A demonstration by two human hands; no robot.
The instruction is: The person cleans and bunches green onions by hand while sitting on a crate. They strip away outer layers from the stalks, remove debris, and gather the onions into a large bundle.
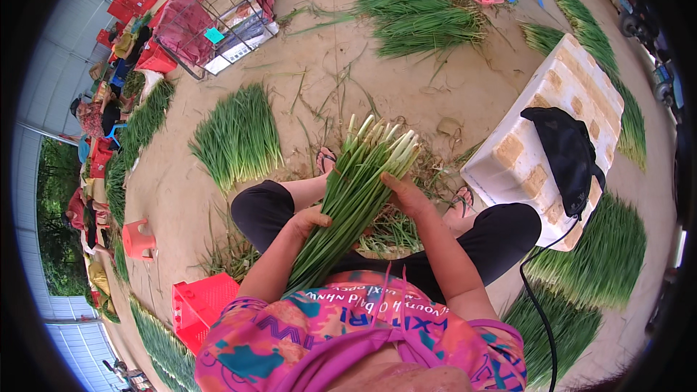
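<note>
A thick bunch of long green leafy stalks with white root ends, like green onions or garlic chives (356, 196), lies slantwise across my lap. Its pale ends point away from me and its leaf tips rest against my shirt. My left hand (310, 220) grips the bunch lower down, on its left side, with the thumb on top. Higher up, my right hand (403, 193) holds the right side just below the white ends. Loose leaves and trimmings (395, 231) lie on the floor between my legs.
A laid-out pile of stalks (237, 136) is ahead left, another pile (425, 16) farther ahead. At right stands a white foam box (517, 158) with a black bag (563, 152) on it. A red plastic crate (204, 305) and red stool (139, 239) are left. Other people sit farther off.
</note>
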